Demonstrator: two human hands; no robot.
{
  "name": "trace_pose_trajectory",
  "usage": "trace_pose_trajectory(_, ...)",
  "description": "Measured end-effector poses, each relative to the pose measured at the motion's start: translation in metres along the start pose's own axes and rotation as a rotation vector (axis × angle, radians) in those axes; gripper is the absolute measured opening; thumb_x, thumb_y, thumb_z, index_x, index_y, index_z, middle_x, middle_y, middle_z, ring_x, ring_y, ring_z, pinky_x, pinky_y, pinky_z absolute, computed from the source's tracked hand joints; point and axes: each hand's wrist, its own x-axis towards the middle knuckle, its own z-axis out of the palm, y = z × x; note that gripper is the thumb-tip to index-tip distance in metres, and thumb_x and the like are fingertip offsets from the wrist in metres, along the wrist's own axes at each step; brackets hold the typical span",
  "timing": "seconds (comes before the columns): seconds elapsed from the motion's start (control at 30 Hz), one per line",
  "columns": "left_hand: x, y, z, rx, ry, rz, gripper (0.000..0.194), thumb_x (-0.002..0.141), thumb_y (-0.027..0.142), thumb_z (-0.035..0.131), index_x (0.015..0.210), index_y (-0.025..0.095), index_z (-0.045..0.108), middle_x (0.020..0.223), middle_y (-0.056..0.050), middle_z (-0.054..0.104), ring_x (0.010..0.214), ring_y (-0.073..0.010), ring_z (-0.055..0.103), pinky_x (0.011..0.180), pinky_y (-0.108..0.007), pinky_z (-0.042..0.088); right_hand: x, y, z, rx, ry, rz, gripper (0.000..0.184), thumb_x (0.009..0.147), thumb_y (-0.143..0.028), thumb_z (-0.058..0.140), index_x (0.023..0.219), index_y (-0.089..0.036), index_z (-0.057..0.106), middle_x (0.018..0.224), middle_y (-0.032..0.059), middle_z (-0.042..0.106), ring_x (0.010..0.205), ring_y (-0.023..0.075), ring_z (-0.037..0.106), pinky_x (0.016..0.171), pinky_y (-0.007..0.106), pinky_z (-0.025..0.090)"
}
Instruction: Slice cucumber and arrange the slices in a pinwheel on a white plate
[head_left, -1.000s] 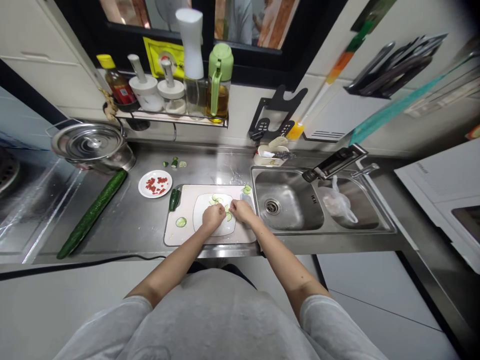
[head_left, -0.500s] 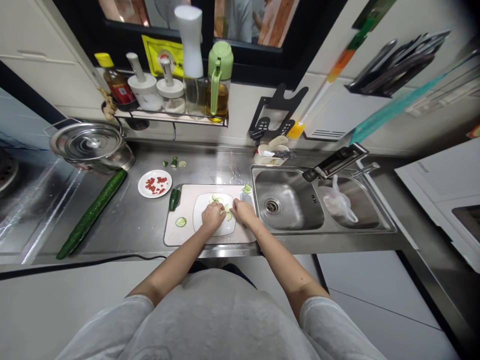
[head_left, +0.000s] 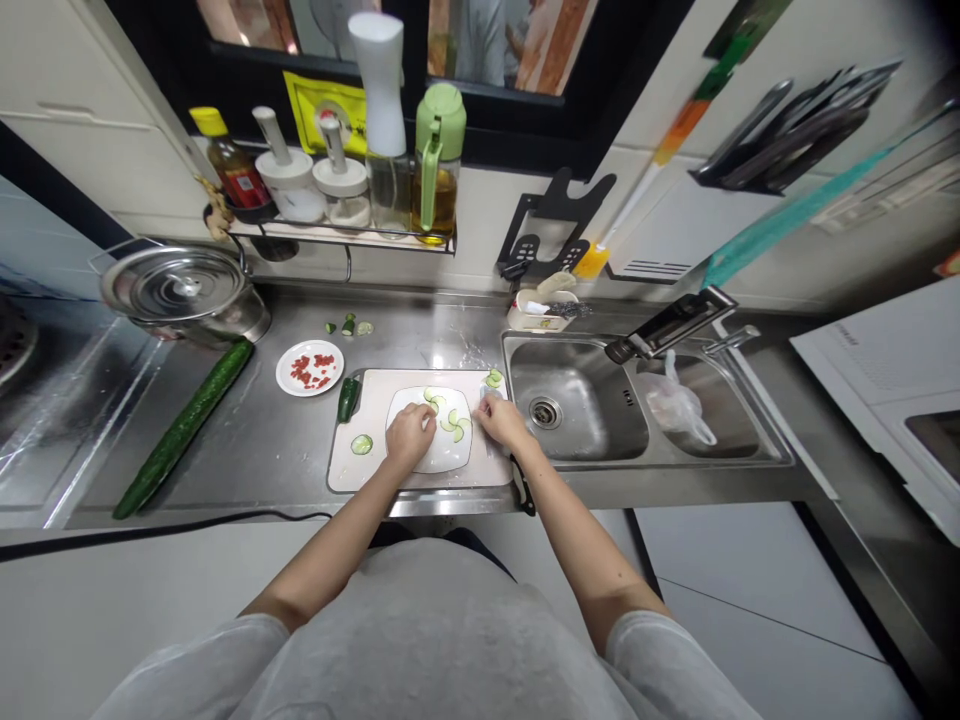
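Note:
A squarish white plate rests on a pale cutting board. Thin cucumber slices form a pinwheel at its right, with more curved pieces near its far edge. Over the plate's left side, my left hand is closed, fingers curled, with nothing visible in them. My right hand hovers past the plate's right edge, its fingertips pinched together and no item showing. A knife lies at the board's right, partly hidden by my right forearm. A cucumber round and a dark green chunk lie on the left.
Left of the board are a small plate with red bits, a long cucumber and a lidded steel pot. The double sink adjoins the right side. Bottles and jars stand on a rack behind.
Both hands have moved apart from the cucumber slices, left hand to the left and right hand to the right. The pinwheel of slices and the knife handle now show.

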Motion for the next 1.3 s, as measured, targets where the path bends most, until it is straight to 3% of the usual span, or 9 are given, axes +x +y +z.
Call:
trace_pose_trajectory(0.33,-0.015,-0.055,-0.038,-0.003,0.165,-0.078,0.017,0.082,0.029,0.053,0.092,0.025,0.067,0.095,-0.002,0.066,0.085,-0.0181,0.059,0.072,-0.028,0.039,-0.007,-0.010,0.011,-0.041,-0.081,0.012,0.016,0.086,-0.035,0.054,0.089,-0.020,0.061,0.088,0.0056,0.066,0.077,0.0166,0.056,0.060,0.024,0.029)
trace_pose_trajectory(0.47,-0.021,-0.062,-0.045,0.030,0.182,0.020,0.019,0.084,0.027,0.051,0.093,0.023,0.067,0.097,-0.004,0.066,0.089,-0.0191,0.058,0.080,-0.030,0.041,-0.006,-0.011,0.008,-0.028,-0.062,0.012,0.017,0.087,-0.035,0.052,0.089,-0.020,0.060,0.087,0.0057,0.066,0.076,0.0162,0.056,0.060,0.024,0.029)
trace_pose_trajectory(0.67,-0.036,-0.038,-0.022,0.061,0.012,0.351,0.023,0.088,0.030,0.048,0.097,0.023,0.068,0.102,-0.005,0.065,0.099,-0.0218,0.054,0.086,-0.035,0.043,-0.006,-0.014,0.010,-0.022,-0.065,0.016,0.017,0.086,-0.034,0.053,0.091,-0.020,0.061,0.088,0.0058,0.065,0.075,0.0164,0.055,0.060,0.024,0.030)
trace_pose_trajectory(0.87,-0.034,-0.019,0.008,0.136,-0.128,0.602,0.037,0.089,0.040,0.049,0.124,0.029,0.057,0.134,-0.004,0.053,0.126,-0.0275,0.040,0.101,-0.046,0.033,-0.006,-0.011,0.012,0.009,-0.008,0.015,0.021,0.088,-0.035,0.050,0.095,-0.018,0.062,0.086,0.0060,0.066,0.076,0.0166,0.056,0.063,0.024,0.032)
trace_pose_trajectory(1.1,-0.022,-0.024,0.020,0.209,-0.171,0.607,0.044,0.088,0.043,0.050,0.130,0.029,0.051,0.139,-0.007,0.050,0.135,-0.0311,0.030,0.109,-0.056,0.015,-0.025,-0.004,0.018,0.044,0.105,0.006,0.024,0.090,-0.033,0.047,0.104,-0.020,0.062,0.087,0.0046,0.067,0.076,0.0163,0.057,0.065,0.024,0.032)
trace_pose_trajectory(1.3,-0.028,-0.019,0.017,0.173,-0.161,0.578,0.045,0.086,0.045,0.053,0.128,0.029,0.053,0.138,-0.008,0.049,0.134,-0.0302,0.033,0.109,-0.055,0.017,-0.042,-0.004,0.029,0.116,0.170,-0.032,0.026,0.089,-0.029,0.046,0.106,-0.020,0.063,0.092,0.0060,0.067,0.081,0.0172,0.058,0.069,0.024,0.036)
